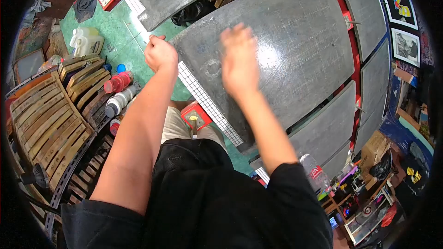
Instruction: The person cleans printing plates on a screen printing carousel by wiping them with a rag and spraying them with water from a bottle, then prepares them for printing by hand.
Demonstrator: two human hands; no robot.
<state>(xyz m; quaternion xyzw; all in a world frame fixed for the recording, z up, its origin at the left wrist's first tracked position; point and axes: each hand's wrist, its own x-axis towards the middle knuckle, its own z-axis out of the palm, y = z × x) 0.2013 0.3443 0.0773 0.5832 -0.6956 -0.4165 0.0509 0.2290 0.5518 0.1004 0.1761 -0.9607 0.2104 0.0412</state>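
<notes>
A large grey board [295, 41] with a dull, scuffed surface spreads out before me, a bright light glare near its middle. Over its near part is my right hand [238, 60], blurred by motion, fingers stretched out and nothing seen in them. My left hand [161, 53] is closed, its fingers curled in beside the board's left corner; I cannot tell whether something is inside. Along the board's near edge runs a white gridded strip [207, 101]. Below that edge sits a red block with a metal bolt [196, 115], close to my knees.
More grey boards [323, 124] on red rails flank this one. Wooden-framed screens [50, 129] stand in a rack at left, beside bottles [119, 82] and a jug [86, 41]. A clear plastic bottle [315, 173] is near my right elbow. Framed prints [399, 9] are at far right.
</notes>
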